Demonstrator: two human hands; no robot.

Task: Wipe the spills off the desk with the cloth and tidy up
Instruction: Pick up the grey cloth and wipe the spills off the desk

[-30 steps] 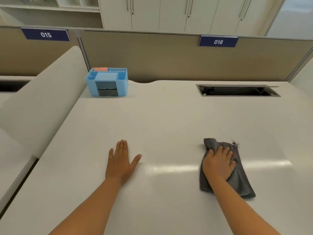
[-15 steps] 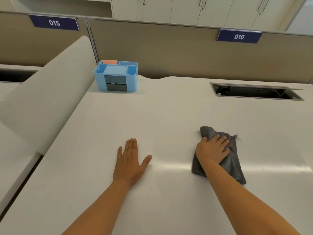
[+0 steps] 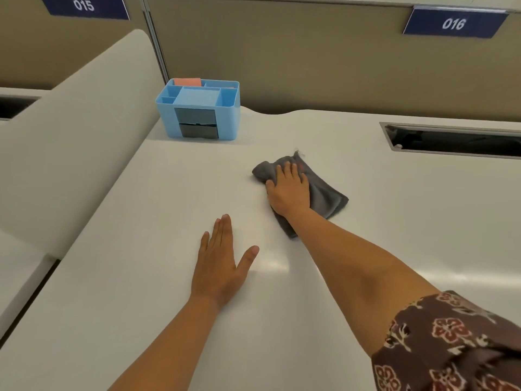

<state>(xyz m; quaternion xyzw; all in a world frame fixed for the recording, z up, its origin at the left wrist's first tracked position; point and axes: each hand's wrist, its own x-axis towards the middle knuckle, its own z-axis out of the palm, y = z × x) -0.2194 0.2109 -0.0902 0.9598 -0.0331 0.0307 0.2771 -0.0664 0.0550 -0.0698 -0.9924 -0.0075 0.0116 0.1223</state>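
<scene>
A crumpled grey cloth (image 3: 324, 193) lies on the white desk (image 3: 394, 221), a little past its middle. My right hand (image 3: 287, 190) presses flat on the cloth, fingers spread over its left part, covering much of it. My left hand (image 3: 221, 263) rests palm down on the bare desk nearer to me, fingers together and thumb out, holding nothing. I see no spill on the desk surface.
A light blue desk organiser (image 3: 198, 110) with grey drawers stands at the back left of the desk. A cable slot (image 3: 451, 142) is cut in the desk at the back right. A beige partition (image 3: 310, 60) runs behind, and a white side panel (image 3: 70, 131) rises at the left.
My right hand has pushed the cloth away from me and to the left across the desk. My left hand has stayed flat in place. The view has tilted down and moved closer.
</scene>
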